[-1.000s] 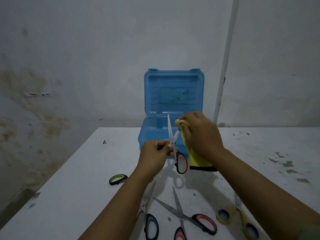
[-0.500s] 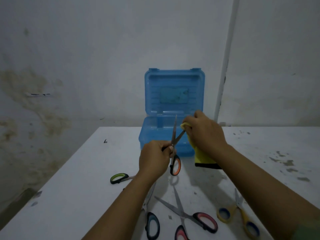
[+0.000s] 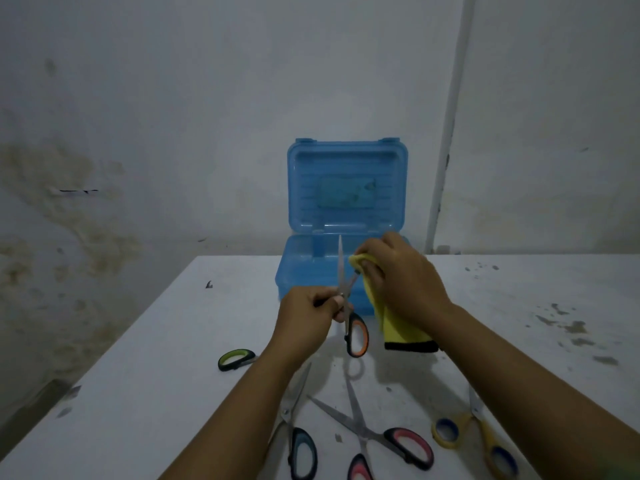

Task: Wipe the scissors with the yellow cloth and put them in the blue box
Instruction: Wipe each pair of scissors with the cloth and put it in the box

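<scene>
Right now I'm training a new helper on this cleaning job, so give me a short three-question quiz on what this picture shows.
1. True or false: the blue box stands with its lid open.
2. Which hand grips the yellow cloth? A) left hand B) right hand
3. Fill in: the orange-handled scissors held up have their blades ____ (open/closed).

Key: 1 true; 2 B; 3 open.

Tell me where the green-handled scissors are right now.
In the head view, the green-handled scissors lie on the white table, left of the left forearm, apart from the other pairs nearer the camera.
</scene>
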